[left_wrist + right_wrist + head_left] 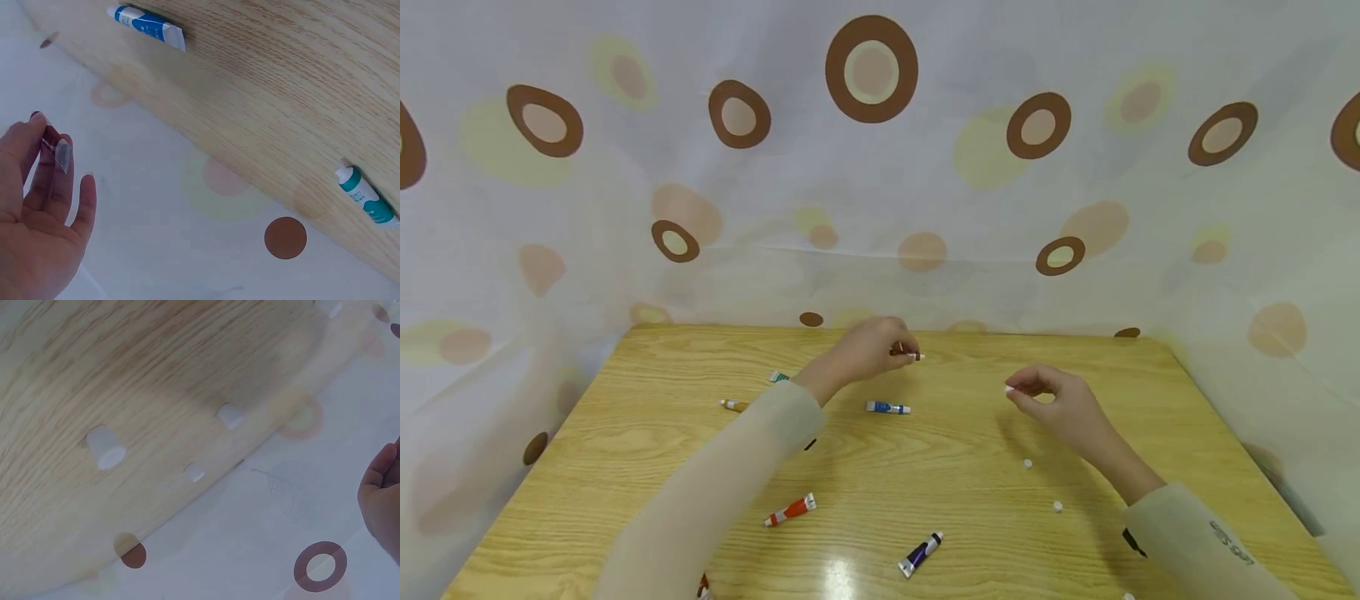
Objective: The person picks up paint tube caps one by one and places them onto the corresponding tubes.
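Near the far edge of the table, my left hand (pixel 872 343) pinches a small dark red-brown paint tube (pixel 917 357), its white tip pointing right. The silvery crimped end of this tube (pixel 63 155) shows between the fingers in the left wrist view. My right hand (pixel 1063 410) is raised over the right side, pinching a small white cap (pixel 1009 389) between thumb and fingertips. In the right wrist view that hand (pixel 382 494) is cut off by the frame edge, so the cap is hidden there. A blue paint tube (pixel 887 407) lies just below my left hand.
Around the left forearm lie a green tube (pixel 779 377), an ochre tube (pixel 734 406) and an orange-red tube (pixel 790 510). A purple tube (pixel 921 555) lies at front centre. Loose white caps (pixel 1057 506) dot the right side. A patterned curtain (pixel 880 208) encloses the wooden table (pixel 955 475).
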Motion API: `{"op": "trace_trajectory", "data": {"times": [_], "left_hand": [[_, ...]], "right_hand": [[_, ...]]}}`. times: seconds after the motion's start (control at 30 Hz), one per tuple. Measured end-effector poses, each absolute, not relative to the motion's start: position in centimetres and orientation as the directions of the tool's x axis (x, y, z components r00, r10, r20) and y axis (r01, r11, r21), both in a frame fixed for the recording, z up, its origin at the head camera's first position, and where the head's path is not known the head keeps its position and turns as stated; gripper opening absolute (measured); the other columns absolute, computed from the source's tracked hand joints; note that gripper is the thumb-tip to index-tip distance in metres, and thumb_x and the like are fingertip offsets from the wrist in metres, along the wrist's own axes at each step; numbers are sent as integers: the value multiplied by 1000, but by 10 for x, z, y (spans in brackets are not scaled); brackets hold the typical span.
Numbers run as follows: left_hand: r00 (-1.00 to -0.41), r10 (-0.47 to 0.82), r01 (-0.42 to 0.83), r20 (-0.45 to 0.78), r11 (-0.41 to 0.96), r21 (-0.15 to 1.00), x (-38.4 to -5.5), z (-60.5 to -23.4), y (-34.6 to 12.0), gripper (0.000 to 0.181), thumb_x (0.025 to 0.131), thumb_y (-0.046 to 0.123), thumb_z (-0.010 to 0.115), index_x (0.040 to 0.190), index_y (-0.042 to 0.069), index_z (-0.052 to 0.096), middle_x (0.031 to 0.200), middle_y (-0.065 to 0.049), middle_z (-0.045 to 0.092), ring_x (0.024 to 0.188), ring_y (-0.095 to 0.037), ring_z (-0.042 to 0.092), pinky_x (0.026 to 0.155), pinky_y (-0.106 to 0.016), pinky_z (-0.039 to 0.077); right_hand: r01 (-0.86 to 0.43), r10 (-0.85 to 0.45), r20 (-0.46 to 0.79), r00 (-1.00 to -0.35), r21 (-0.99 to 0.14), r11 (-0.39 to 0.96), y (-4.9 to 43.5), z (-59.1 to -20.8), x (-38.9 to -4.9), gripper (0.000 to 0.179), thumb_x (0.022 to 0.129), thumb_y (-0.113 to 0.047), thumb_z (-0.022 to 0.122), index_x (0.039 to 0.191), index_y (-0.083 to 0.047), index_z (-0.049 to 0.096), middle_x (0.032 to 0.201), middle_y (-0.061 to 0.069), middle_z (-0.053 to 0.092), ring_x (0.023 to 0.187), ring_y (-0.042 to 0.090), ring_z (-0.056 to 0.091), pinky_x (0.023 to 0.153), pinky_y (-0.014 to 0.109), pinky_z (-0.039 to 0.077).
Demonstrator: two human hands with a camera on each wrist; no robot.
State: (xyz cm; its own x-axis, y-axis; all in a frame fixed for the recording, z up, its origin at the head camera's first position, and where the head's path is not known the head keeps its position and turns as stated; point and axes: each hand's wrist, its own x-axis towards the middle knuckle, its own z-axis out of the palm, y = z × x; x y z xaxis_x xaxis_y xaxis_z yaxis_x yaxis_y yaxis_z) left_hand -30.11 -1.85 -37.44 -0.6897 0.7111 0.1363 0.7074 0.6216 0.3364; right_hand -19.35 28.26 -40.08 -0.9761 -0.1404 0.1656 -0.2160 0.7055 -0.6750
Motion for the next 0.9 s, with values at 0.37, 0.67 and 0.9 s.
{"op": "trace_trajectory", "data": {"times": [0.37, 0.67, 0.9], "left_hand": [[-635, 743, 764, 210, 566, 309, -277, -367, -30, 14, 99, 19, 71, 105, 12, 81, 104, -3, 74, 86, -11, 70, 72, -19, 57], [-615, 740, 780, 273, 520, 347, -263, -361, -39, 10, 96, 13, 73, 101, 11, 81, 97, -3, 72, 80, -10, 68, 69, -13, 53], [-617, 732, 778, 289, 513, 364, -248, -358, -44, 8, 94, 12, 74, 98, 13, 81, 94, 0, 72, 77, -7, 63, 66, -14, 51]], "right_hand": [[-290, -163, 245, -956, -691, 662, 263, -399, -192, 14, 99, -27, 71, 109, -17, 74, 103, 0, 76, 92, -4, 63, 79, 22, 56], [-356, -197, 303, -932, -670, 652, 240, -397, -190, 11, 98, -23, 72, 109, -20, 75, 99, -4, 75, 93, -3, 63, 85, 24, 55], [-391, -210, 337, -918, -667, 634, 223, -394, -185, 11, 96, -18, 74, 107, -20, 76, 100, -4, 75, 91, -1, 64, 83, 25, 55]]}}
